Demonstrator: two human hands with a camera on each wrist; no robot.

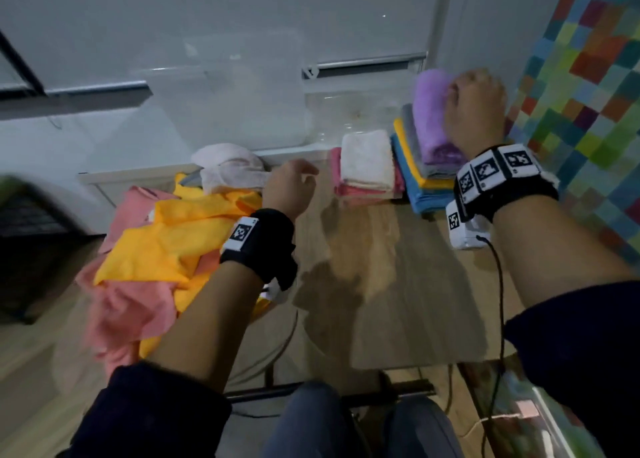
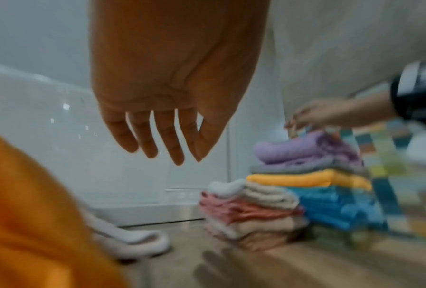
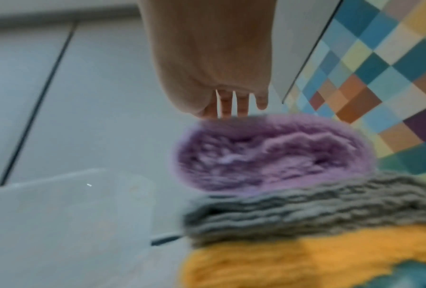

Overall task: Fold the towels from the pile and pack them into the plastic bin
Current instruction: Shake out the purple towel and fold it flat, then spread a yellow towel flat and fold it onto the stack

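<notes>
Head view shows the right hand at the top of a stack of folded towels at the far right of the wooden table, against the purple towel that crowns the stack. From the right wrist view the fingers point down onto the far edge of that purple towel, fairly straight and touching its upper surface; whether the thumb is tucked under the fold cannot be told, since the picture is blurred. The left wrist view shows the fingertips at the towel's top edge.

Beneath the purple towel lie a grey towel, a yellow towel and a blue towel, all folded flat. Just beside this stack, to its left, sits a lower stack with a white towel on top of pink ones.

The left hand hangs above the near edge of the unfolded pile, its fingers loosely extended downward and holding nothing. Below and left of it lies the pile: an orange-yellow cloth spread over pink cloth, with a pale pinkish towel at the far end.

The clear plastic bin stands at the back of the table, behind the pile and left of the folded stacks, well apart from both hands. A multicoloured checked panel rises at the right.
</notes>
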